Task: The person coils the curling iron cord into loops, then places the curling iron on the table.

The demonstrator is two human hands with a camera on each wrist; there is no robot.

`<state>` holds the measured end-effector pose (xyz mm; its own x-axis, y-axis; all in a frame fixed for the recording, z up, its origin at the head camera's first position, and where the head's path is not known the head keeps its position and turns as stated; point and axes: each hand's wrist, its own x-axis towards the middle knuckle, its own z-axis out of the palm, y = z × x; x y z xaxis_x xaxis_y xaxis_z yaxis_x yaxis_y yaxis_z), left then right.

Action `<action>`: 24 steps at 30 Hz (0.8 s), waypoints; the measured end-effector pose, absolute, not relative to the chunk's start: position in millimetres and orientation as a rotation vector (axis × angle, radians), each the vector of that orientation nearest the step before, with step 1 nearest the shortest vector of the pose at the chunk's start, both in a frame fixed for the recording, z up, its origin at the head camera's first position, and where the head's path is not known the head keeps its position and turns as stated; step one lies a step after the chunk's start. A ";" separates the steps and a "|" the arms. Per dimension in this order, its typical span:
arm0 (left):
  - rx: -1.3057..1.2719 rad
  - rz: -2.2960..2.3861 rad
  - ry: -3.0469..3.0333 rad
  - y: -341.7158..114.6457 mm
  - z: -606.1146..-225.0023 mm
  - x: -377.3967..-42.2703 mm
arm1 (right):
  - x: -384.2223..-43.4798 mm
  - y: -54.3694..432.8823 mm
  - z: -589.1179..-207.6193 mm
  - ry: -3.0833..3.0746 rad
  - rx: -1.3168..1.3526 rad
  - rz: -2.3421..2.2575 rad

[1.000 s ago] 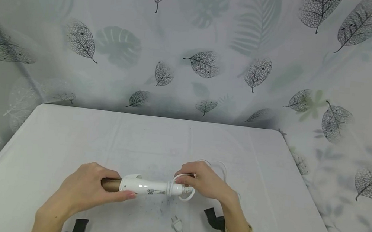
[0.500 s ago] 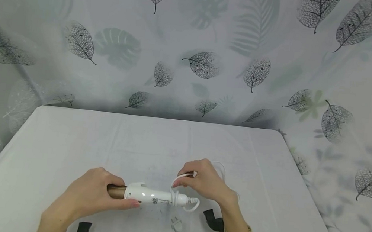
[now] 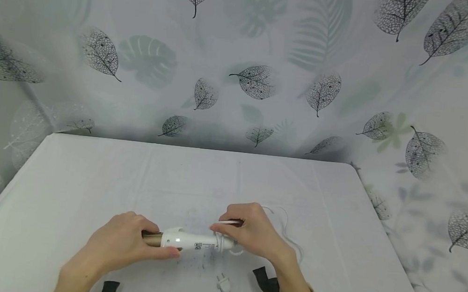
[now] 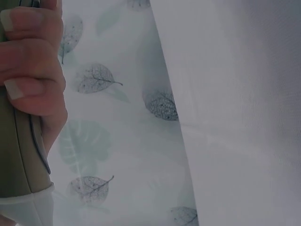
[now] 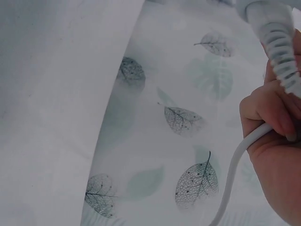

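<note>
A curling iron [image 3: 184, 241] with a white handle and a gold-brown barrel [image 4: 21, 160] lies crosswise between both hands, low in the head view. My left hand [image 3: 123, 243] grips the barrel, its fingers wrapped round it in the left wrist view. White cord [image 5: 230, 174] loops round the tail end of the handle. My right hand [image 3: 253, 228] pinches the cord by that end; in the right wrist view the cord runs out of the curled fingers. The ribbed cord sleeve [image 5: 282, 61] passes in front of those fingers. A two-pin plug [image 3: 224, 285] lies on the table below.
The white table [image 3: 129, 173] spreads out ahead, up to leaf-printed curtains [image 3: 226, 46] at the back and sides. More slack cord [image 3: 292, 243] curves beyond the right forearm. A black strap [image 3: 267, 282] is at each wrist.
My left hand and the curling iron have shifted right and slightly closer to me. The right hand, holding the cord, rose a little, then came left and down over the handle's tail.
</note>
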<state>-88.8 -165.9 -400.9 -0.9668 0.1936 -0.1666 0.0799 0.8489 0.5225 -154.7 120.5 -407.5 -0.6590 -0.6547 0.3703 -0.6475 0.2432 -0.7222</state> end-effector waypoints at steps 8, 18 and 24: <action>0.075 0.754 2.841 -163.8 -400.3 -90.3 | -143.0 120.5 -395.1 2.578 -1.332 -1.182; 0.002 0.696 2.901 -167.8 -403.3 -92.8 | -139.6 116.9 -393.3 2.674 -1.404 -1.144; -0.020 0.682 2.975 -170.8 -402.1 -93.3 | -140.8 113.0 -396.6 2.722 -1.439 -1.194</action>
<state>-93.3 -170.8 -402.1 -0.9959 0.0072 -0.0898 -0.0326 0.9003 0.4341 -140.8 113.0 -396.6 -0.6100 -0.6557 0.4450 -0.7715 0.3632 -0.5224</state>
